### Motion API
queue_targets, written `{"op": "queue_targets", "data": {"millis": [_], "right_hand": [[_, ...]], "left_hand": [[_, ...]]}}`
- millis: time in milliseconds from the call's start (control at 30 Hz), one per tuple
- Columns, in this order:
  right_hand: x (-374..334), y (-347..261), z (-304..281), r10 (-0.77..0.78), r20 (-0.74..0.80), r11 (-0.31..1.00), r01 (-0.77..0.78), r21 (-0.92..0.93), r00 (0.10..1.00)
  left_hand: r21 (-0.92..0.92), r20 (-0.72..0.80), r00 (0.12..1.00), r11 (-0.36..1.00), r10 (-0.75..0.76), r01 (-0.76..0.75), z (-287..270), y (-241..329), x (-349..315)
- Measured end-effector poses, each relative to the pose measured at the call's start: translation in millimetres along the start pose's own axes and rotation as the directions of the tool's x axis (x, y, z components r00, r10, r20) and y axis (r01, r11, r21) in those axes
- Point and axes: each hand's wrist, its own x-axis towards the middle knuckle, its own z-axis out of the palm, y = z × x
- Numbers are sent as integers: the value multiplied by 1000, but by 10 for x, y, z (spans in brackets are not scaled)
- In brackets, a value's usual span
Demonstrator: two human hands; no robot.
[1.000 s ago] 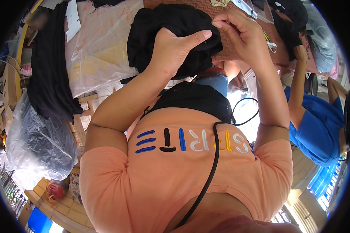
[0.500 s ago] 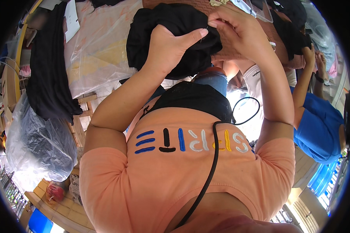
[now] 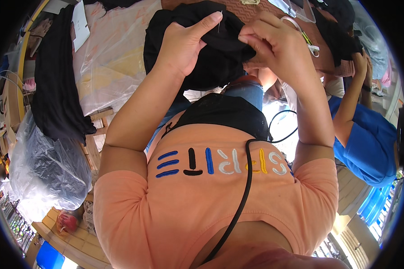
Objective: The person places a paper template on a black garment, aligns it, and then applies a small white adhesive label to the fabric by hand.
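A bunched piece of black cloth (image 3: 211,67) is in front of me at the top of the view. My left hand (image 3: 184,42) grips it, fingers hidden behind the folds and thumb raised along the front. By the left thumb tip stands a thin, pale needle (image 3: 219,28) against the black. My right hand (image 3: 276,42) is at the cloth's right edge, thumb and forefinger pinched together. Whatever lies in that pinch is too fine to make out.
A brown textured cloth (image 3: 323,58) covers the work surface, with clear plastic sheeting (image 3: 114,58) at the left. Long black fabric (image 3: 56,76) hangs beside a plastic bag (image 3: 49,161). A co-worker in a blue shirt (image 3: 368,143) works at the right. A black cable (image 3: 247,193) crosses my chest.
My hands have drawn apart: the left thumb moved up and left, the right pinch slightly down. The needle now shows more plainly by the left thumb. The co-worker's arms shifted a little.
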Motion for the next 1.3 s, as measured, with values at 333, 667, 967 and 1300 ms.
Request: {"op": "queue_targets", "data": {"millis": [333,667,967,1300], "right_hand": [[-277,-295,-174,-250,178,932,187,309,952],[46,-113,273,71,-328,997,-71,12,942],[-13,-45,383,54,-362,998,-62,-11,931],[9,53,461,313,-219,777,-117,618,924]], "left_hand": [[-122,-82,989,986,-127,116,-23,83,66],[53,-100,978,980,-186,192,-82,-201,67],[55,-181,968,981,-174,186,233,13,-162],[183,-112,993,981,-42,62,3,-123,-76]]}}
